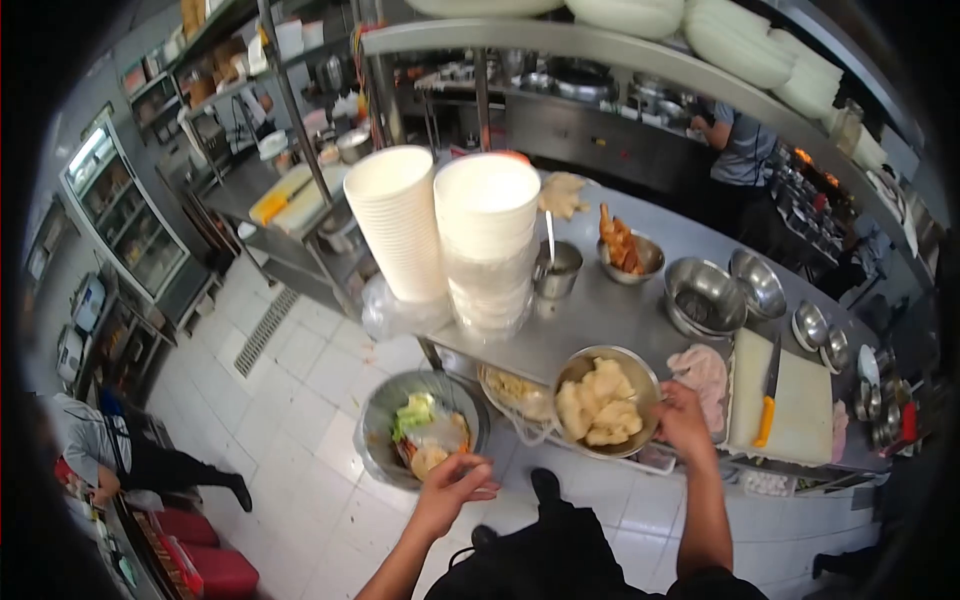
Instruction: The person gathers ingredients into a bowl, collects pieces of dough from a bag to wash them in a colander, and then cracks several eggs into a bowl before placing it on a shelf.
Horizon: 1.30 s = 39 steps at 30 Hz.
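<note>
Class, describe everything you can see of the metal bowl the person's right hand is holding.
The bowl is round, shiny metal, likely steel, with a thin bright rim. It is heaped with pale yellowish lumps of food; what they are is unclear. It sits tilted toward the camera at the near edge of the steel counter, jutting past the edge. The right hand grips its right rim. A white cutting board lies further right, apart from it. The left hand does not touch it.
</note>
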Available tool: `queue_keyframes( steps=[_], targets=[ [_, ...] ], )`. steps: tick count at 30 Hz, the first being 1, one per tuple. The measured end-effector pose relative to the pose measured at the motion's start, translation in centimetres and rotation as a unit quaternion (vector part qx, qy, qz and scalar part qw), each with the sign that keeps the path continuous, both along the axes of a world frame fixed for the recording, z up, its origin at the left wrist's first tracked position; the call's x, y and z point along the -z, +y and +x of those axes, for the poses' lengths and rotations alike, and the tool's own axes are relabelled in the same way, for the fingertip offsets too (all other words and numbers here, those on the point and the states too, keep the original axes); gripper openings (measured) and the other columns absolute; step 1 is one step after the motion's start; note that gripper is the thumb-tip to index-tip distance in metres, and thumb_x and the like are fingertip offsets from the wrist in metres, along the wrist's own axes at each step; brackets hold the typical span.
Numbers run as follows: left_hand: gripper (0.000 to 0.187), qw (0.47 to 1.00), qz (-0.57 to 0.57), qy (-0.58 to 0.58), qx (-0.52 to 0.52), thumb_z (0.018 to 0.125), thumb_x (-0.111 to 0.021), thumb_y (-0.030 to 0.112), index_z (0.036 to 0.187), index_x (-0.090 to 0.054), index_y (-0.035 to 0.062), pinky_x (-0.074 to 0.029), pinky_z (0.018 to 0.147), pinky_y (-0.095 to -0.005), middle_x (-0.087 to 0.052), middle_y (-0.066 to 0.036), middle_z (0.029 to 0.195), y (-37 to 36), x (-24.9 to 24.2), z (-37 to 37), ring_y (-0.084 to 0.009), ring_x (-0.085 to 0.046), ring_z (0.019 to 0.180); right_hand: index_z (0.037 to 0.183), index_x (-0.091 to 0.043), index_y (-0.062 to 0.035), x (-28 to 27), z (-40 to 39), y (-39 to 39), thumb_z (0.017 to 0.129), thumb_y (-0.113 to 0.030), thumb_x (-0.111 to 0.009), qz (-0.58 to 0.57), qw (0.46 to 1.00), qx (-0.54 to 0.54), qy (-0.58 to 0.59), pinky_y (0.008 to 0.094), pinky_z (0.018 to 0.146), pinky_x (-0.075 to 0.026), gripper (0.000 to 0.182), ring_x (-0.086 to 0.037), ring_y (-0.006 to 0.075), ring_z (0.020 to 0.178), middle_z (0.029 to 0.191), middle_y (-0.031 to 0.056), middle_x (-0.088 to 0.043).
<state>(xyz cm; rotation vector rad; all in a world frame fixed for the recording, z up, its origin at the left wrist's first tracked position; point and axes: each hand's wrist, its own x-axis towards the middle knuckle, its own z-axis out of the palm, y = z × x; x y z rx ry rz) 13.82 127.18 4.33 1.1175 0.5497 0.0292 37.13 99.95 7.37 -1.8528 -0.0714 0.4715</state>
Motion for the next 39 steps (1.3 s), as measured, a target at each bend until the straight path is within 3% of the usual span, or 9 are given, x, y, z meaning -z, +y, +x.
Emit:
queue_keyframes(
  steps=[6,10,15,19,24,25,28,32,39],
  targets=[
    [0.019,0.958,0.118,0.093,-0.244,0.087,-0.063,0.013,0.099,-0.058,-0.0001,-0.057,0.067,-0.0354,-0.063,-0.010,0.087,4.2,5.4,-5.1,-0.0226,-0.066,0.072,0.091,-0.057,0.0016,-5.9,16.5,-2.3,0.075,0.000,-0.053,0.017,0.990,0.077,-0.121,0.0253,0.036,-0.040,0.016,-0.050,0.0131,0.039,0.059,0.0069,-0.056],
    [0.015,0.871,0.152,0.207,-0.419,0.083,-0.064,0.011,0.092,-0.062,-0.0013,-0.052,0.058,-0.0288,-0.063,-0.009,0.078,3.7,9.8,-10.1,-0.0174,-0.061,0.062,0.083,-0.056,0.0034,-2.9,33.0,-1.9,0.076,0.001,-0.048,0.027,0.986,0.104,-0.131,0.0283,0.034,-0.039,0.011,-0.050,0.0159,0.039,0.059,0.0098,-0.055],
    [0.012,0.836,0.160,0.276,-0.447,0.085,-0.061,0.010,0.094,-0.056,0.0024,-0.054,0.057,-0.0333,-0.060,-0.008,0.081,0.3,11.9,-12.4,-0.0222,-0.064,0.066,0.085,-0.056,0.0047,4.8,47.9,2.2,0.080,-0.003,-0.047,-0.027,0.959,0.258,-0.117,0.0298,0.034,-0.041,0.013,-0.055,0.0188,0.042,0.061,0.0129,-0.058],
    [0.029,0.845,0.173,0.233,-0.450,0.087,-0.066,0.021,0.100,-0.062,-0.0044,-0.052,0.056,-0.0322,-0.064,-0.012,0.083,-3.2,8.1,-8.5,-0.0206,-0.063,0.068,0.093,-0.057,0.0066,9.7,51.9,4.0,0.085,-0.008,-0.047,0.031,0.961,0.274,0.006,0.0309,0.034,-0.043,0.019,-0.057,0.0214,0.043,0.062,0.0148,-0.058],
    [0.012,0.873,0.173,0.249,-0.382,0.086,-0.061,0.009,0.094,-0.058,0.0009,-0.054,0.061,-0.0300,-0.062,-0.009,0.084,-2.3,7.9,-4.0,-0.0199,-0.065,0.069,0.097,-0.056,0.0080,13.2,53.6,3.1,0.085,-0.018,-0.059,0.073,0.981,0.161,0.078,0.0316,0.041,-0.052,0.028,-0.062,0.0269,0.054,0.083,0.0198,-0.060],
    [0.012,0.874,0.194,0.255,-0.364,0.086,-0.062,0.009,0.094,-0.058,0.0007,-0.053,0.061,-0.0297,-0.062,-0.009,0.084,-2.0,8.3,-3.4,-0.0195,-0.065,0.069,0.099,-0.054,0.0101,12.1,53.3,2.3,0.082,-0.022,-0.065,0.025,0.996,0.077,0.049,0.0344,0.047,-0.056,0.038,-0.064,0.0299,0.060,0.093,0.0217,-0.060],
    [0.016,0.879,0.224,0.263,-0.329,0.084,-0.064,0.011,0.094,-0.059,-0.0003,-0.052,0.060,-0.0283,-0.063,-0.010,0.086,-1.4,9.7,-2.7,-0.0180,-0.064,0.068,0.098,-0.056,0.0117,7.3,49.6,3.5,0.079,-0.024,-0.069,-0.168,0.984,-0.033,0.042,0.0361,0.050,-0.057,0.042,-0.065,0.0301,0.064,0.090,0.0225,-0.061],
    [0.015,0.879,0.236,0.264,-0.318,0.083,-0.065,0.010,0.091,-0.060,-0.0021,-0.050,0.057,-0.0276,-0.063,-0.009,0.081,-1.9,10.0,-1.5,-0.0165,-0.063,0.065,0.087,-0.061,0.0130,7.1,47.7,5.7,0.072,-0.008,-0.068,-0.317,0.930,-0.181,-0.034,0.0368,0.046,-0.055,0.027,-0.066,0.0275,0.058,0.077,0.0217,-0.065],
    [0.032,0.897,0.246,0.264,-0.257,0.088,-0.063,0.019,0.105,-0.060,-0.0067,-0.052,0.068,-0.0305,-0.064,-0.014,0.090,-3.7,8.4,0.4,-0.0199,-0.063,0.078,0.081,-0.060,0.0128,8.2,44.4,9.8,0.072,0.000,-0.058,-0.084,0.996,-0.031,-0.028,0.0364,0.045,-0.055,0.016,-0.068,0.0305,0.060,0.074,0.0235,-0.065]
  ],
)
